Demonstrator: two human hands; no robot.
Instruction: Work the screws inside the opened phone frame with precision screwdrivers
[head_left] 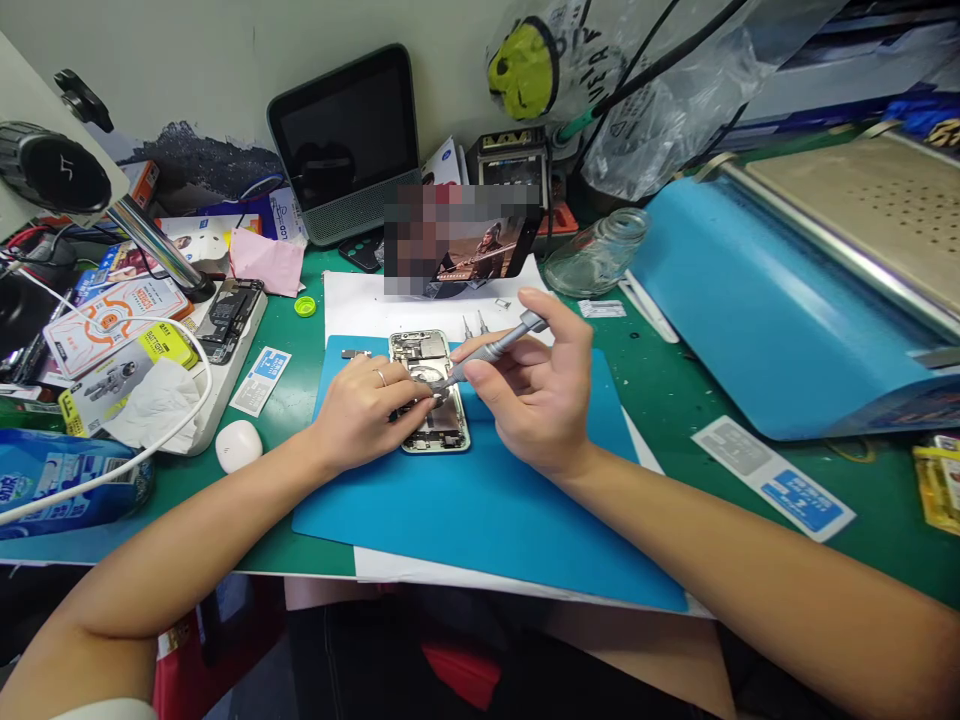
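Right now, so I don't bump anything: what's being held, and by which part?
The right hand holds the grey screwdriver by its handle. The left hand is at the opened phone; any grip there cannot be told.

Pale wall [217,60], seemingly stained; green tabletop [660,385].

A green table [660,370] bears a blue mat [480,520] at centre, a glass jar [592,255] above right, and a white case [238,446] at left.

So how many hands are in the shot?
2: left hand, fingers over the opened phone; right hand, to the phone's right, holding a gray screwdriver. No others visible.
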